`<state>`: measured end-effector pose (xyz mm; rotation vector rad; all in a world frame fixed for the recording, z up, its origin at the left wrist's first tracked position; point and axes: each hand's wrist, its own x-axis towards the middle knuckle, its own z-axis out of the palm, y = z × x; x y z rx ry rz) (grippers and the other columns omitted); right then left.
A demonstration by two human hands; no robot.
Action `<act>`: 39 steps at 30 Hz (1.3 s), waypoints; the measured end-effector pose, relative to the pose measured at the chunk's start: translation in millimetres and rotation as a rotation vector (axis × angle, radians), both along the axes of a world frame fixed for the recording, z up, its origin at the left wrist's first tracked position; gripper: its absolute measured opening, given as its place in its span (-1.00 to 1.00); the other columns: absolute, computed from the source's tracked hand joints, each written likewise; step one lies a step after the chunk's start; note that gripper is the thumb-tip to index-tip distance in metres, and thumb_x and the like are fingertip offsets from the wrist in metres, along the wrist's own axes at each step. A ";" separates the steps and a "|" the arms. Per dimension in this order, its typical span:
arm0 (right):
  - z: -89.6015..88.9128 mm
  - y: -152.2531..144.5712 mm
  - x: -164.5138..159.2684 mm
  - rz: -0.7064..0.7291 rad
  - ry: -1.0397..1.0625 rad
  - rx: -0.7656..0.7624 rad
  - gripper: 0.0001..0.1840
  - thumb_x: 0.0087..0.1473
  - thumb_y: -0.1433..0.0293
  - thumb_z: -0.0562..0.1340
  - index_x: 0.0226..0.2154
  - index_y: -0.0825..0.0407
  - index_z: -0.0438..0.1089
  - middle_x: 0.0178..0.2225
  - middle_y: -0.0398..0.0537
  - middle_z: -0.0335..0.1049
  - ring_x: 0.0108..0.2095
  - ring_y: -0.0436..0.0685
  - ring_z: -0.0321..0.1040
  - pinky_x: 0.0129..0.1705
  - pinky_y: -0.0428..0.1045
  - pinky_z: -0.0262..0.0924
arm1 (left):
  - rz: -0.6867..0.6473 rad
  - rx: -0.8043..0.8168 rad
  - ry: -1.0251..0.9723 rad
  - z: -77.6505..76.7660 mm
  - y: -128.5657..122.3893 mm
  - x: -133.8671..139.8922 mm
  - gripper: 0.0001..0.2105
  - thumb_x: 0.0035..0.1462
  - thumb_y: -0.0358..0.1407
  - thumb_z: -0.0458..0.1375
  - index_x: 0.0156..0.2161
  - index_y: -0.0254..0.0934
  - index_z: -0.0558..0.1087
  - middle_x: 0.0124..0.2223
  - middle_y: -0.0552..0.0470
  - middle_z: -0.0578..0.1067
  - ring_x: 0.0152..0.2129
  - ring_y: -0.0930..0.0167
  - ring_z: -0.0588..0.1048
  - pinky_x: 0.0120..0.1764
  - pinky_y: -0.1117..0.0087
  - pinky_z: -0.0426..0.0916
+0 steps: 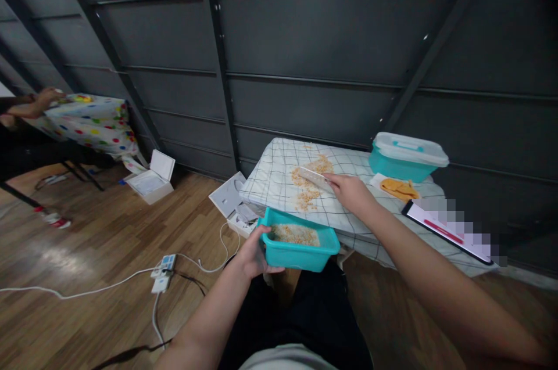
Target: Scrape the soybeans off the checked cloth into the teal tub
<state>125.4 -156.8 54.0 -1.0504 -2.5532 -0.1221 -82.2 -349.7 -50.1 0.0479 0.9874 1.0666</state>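
Note:
My left hand [254,254] grips the left end of a teal plastic bin [296,255], held just below the table's front edge. Pale and orange grains [296,234] lie in the bin. Over the table, my right hand [349,189] is closed on the end of a flat, whitish scraper-like tool [314,177]; its exact kind is unclear. The tool's blade rests at or just above loose yellow-orange grains [307,198] scattered on the checked tablecloth [270,175]. Part of the grain is hidden behind the blade.
At the table's right stand a lidded teal box [403,168], a folded orange cloth [399,188] and a tablet-like board with a red pen [443,231]. Open white boxes [150,184], a power strip [162,274] and cables lie on the floor. Another person's hand [46,97] shows far left.

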 end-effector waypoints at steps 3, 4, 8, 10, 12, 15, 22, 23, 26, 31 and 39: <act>-3.8 -6.4 -2.2 -0.011 -0.026 0.019 -0.60 0.20 0.44 0.05 0.03 0.04 0.44 -0.13 0.07 0.54 -0.24 0.18 0.49 -0.20 0.01 0.30 | 0.013 -0.012 0.008 0.5 -0.6 1.2 -0.57 -0.02 -0.02 0.12 -0.07 -0.20 0.34 -0.16 -0.11 0.51 -0.26 0.16 0.50 -0.26 0.07 0.41; -3.5 -9.8 -2.4 -0.002 -0.038 0.026 -0.60 0.20 0.44 0.05 0.03 0.03 0.44 -0.14 0.06 0.54 -0.25 0.18 0.50 -0.21 0.00 0.30 | 0.018 -0.017 0.009 0.7 -0.8 1.4 -0.57 -0.02 -0.02 0.12 -0.07 -0.19 0.34 -0.16 -0.11 0.51 -0.25 0.15 0.50 -0.26 0.06 0.41; 1.5 -30.0 -3.8 0.025 -0.083 0.027 -0.59 0.21 0.43 0.03 0.01 0.01 0.45 -0.16 0.02 0.56 -0.25 0.16 0.50 -0.21 -0.02 0.29 | 0.028 -0.023 0.015 2.5 -2.0 2.5 -0.57 -0.01 -0.03 0.12 -0.06 -0.19 0.34 -0.15 -0.13 0.51 -0.23 0.15 0.50 -0.24 0.05 0.40; 3.9 -42.2 -6.0 0.013 -0.115 0.019 -0.58 0.21 0.41 0.02 0.02 0.03 0.44 -0.19 0.05 0.56 -0.27 0.18 0.50 -0.23 0.00 0.29 | 0.023 -0.020 0.024 4.2 -2.5 3.6 -0.57 -0.01 -0.03 0.11 -0.06 -0.19 0.34 -0.14 -0.13 0.51 -0.23 0.15 0.49 -0.24 0.05 0.40; 5.8 -54.2 -9.4 -0.003 -0.133 0.013 -0.57 0.21 0.40 0.02 0.05 0.04 0.42 -0.23 0.07 0.57 -0.30 0.19 0.49 -0.26 0.00 0.28 | 0.017 -0.014 0.026 6.0 -2.7 5.1 -0.57 0.00 -0.03 0.10 -0.06 -0.19 0.35 -0.14 -0.12 0.50 -0.23 0.16 0.49 -0.24 0.06 0.40; 9.2 -70.7 -15.0 -0.023 -0.133 0.000 -0.56 0.20 0.39 0.03 0.08 0.04 0.40 -0.28 0.08 0.57 -0.35 0.18 0.49 -0.31 -0.01 0.26 | 0.017 -0.032 0.029 8.1 -2.4 7.6 -0.57 0.00 -0.03 0.10 -0.05 -0.20 0.35 -0.13 -0.13 0.49 -0.22 0.16 0.49 -0.24 0.06 0.40; 16.2 -104.0 -14.8 -0.041 -0.120 -0.056 -0.57 0.20 0.40 0.02 0.05 0.03 0.43 -0.29 0.08 0.57 -0.36 0.19 0.49 -0.34 -0.01 0.26 | 0.054 -0.051 0.059 7.0 -2.3 10.4 -0.58 -0.01 -0.02 0.12 -0.08 -0.21 0.35 -0.17 -0.12 0.49 -0.25 0.17 0.49 -0.22 0.03 0.40; 15.8 -108.3 -13.2 -0.050 -0.127 -0.053 -0.57 0.20 0.40 0.03 0.06 0.04 0.42 -0.30 0.08 0.57 -0.38 0.18 0.49 -0.36 -0.01 0.26 | 0.055 -0.053 0.057 6.5 -2.2 10.4 -0.58 -0.02 -0.02 0.12 -0.09 -0.22 0.35 -0.17 -0.12 0.49 -0.26 0.17 0.49 -0.23 0.04 0.40; 14.5 -118.8 -8.1 -0.062 -0.137 -0.035 -0.54 0.18 0.41 0.04 0.09 0.05 0.38 -0.33 0.07 0.57 -0.42 0.16 0.49 -0.39 -0.03 0.27 | 0.048 -0.052 0.045 5.5 -1.7 10.0 -0.58 -0.02 -0.01 0.12 -0.10 -0.23 0.36 -0.18 -0.11 0.49 -0.27 0.17 0.49 -0.25 0.06 0.41; 23.7 -114.7 -5.9 -0.060 -0.094 0.001 -0.53 0.20 0.45 0.01 0.12 0.06 0.34 -0.22 0.07 0.56 -0.32 0.15 0.50 -0.27 -0.02 0.32 | 0.043 -0.060 0.044 5.3 -0.1 9.1 -0.59 0.01 -0.01 0.10 -0.10 -0.22 0.35 -0.17 -0.11 0.49 -0.27 0.17 0.50 -0.29 0.08 0.43; 21.5 -40.9 -45.0 -0.023 -0.026 0.038 -0.51 0.21 0.51 0.00 0.17 0.00 0.28 0.01 0.01 0.46 -0.07 0.15 0.42 -0.02 0.03 0.26 | 0.062 -0.065 0.067 7.7 1.6 9.5 -0.59 -0.01 -0.01 0.12 -0.09 -0.20 0.35 -0.12 -0.14 0.49 -0.21 0.16 0.49 -0.25 0.06 0.41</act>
